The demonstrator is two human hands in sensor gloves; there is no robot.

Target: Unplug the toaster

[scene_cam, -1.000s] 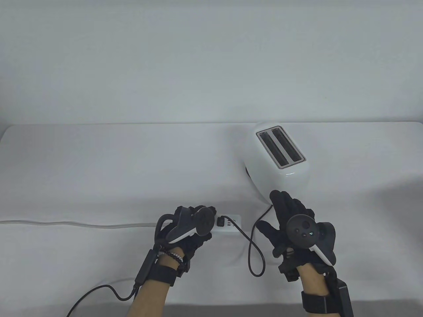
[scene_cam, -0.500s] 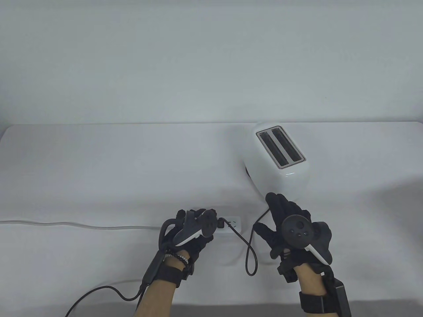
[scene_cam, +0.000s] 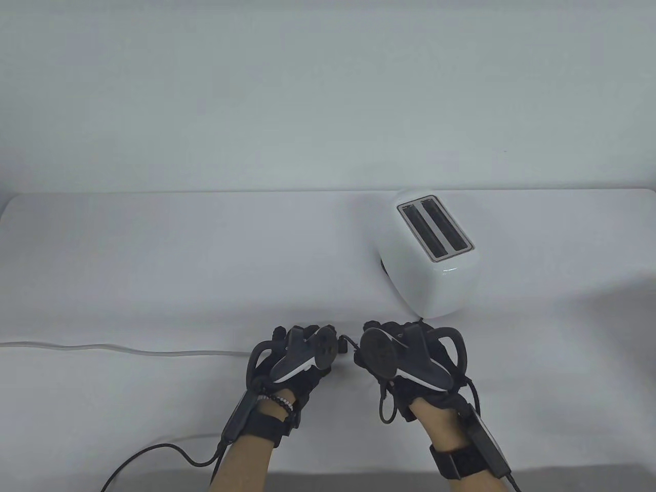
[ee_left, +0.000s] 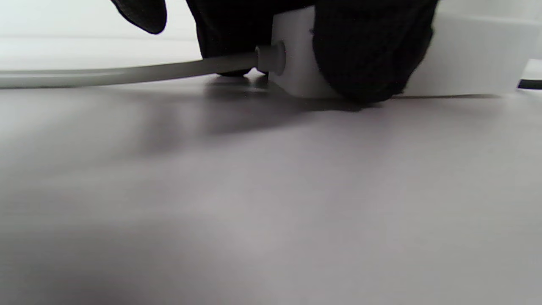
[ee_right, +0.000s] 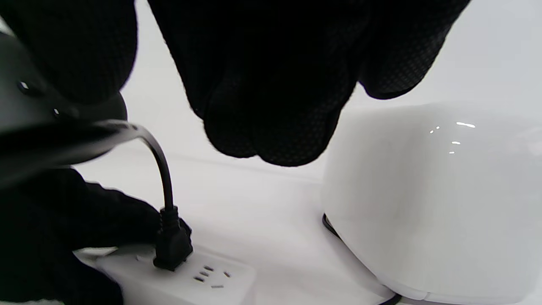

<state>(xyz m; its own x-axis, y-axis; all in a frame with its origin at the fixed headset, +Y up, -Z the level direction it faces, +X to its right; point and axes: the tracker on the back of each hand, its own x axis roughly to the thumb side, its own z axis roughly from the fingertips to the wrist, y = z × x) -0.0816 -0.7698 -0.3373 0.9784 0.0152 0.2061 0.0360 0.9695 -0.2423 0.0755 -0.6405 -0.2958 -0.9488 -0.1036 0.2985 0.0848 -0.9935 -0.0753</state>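
The white toaster stands at the back right of the table. Its black plug sits in a white power strip; the plug also shows between my hands in the table view. My left hand grips the strip's left end, with fingers on both sides of it. My right hand hovers palm down over the strip's right end. Its fingertips hang above the plug without touching it. The black toaster cord loops under my right wrist.
The strip's grey cable runs left across the table to its edge and shows in the left wrist view. A black glove cable lies near the front edge. The toaster is close to the right of the strip.
My right hand has swung left from in front of the toaster and turned palm down over the strip's right end. My left hand has stayed on the strip.
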